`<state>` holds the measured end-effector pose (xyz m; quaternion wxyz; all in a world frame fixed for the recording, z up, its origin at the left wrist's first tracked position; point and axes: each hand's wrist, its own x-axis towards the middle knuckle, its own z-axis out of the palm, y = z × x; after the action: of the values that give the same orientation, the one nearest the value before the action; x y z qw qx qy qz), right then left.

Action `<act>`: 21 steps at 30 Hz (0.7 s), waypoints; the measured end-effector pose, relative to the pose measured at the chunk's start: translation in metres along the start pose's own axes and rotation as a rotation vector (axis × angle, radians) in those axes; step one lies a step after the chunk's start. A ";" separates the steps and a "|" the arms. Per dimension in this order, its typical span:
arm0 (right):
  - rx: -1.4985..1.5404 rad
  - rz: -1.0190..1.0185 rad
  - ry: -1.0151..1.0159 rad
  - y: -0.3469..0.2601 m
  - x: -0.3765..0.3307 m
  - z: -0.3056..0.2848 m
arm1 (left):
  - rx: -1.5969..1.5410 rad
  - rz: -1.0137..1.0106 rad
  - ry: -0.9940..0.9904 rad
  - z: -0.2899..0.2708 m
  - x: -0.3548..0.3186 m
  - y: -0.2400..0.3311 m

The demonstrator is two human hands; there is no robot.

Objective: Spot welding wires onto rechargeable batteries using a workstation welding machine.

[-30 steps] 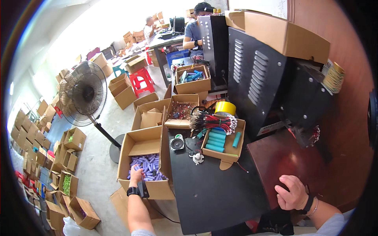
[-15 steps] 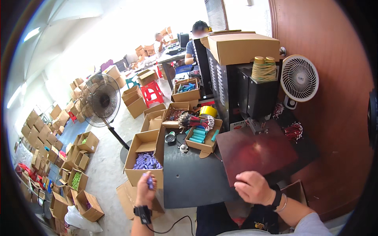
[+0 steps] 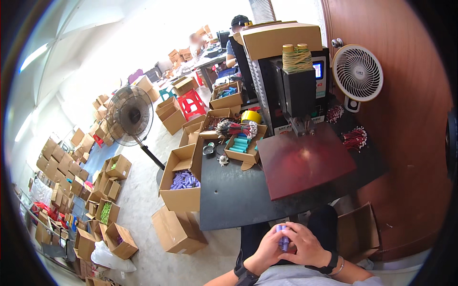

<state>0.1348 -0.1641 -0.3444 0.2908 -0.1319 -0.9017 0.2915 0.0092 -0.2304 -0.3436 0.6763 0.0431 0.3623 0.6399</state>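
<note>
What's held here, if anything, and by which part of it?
Purple cylinders, held about their sides between the left hand and right hand; exact finger contacts are partly hidden.

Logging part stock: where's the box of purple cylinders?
In the head view, the box of purple cylinders is left of centre, beside the black table's left edge, left of the box of teal cylinders.

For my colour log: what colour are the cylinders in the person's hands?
The cylinders are purple, best seen in the head view.

a black pedestal fan [image 3: 132, 116] stands left of a red stool [image 3: 191, 102] and white fan [image 3: 358, 74].
</note>
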 end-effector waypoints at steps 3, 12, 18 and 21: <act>0.012 0.022 0.005 0.000 -0.010 0.001 | -0.017 -0.078 -0.043 -0.010 -0.003 -0.018; 0.112 0.031 -0.052 -0.001 -0.006 0.012 | 0.009 -0.052 -0.067 -0.025 -0.015 -0.019; 0.066 -0.024 -0.048 -0.006 -0.005 0.012 | 0.040 -0.044 -0.117 -0.045 -0.012 -0.026; 0.040 -0.027 -0.031 0.003 -0.013 0.016 | 0.081 -0.058 -0.133 -0.036 -0.010 -0.027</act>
<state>0.1363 -0.1743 -0.3625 0.2831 -0.1092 -0.9019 0.3073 0.0135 -0.2589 -0.3795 0.7149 0.1023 0.3431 0.6006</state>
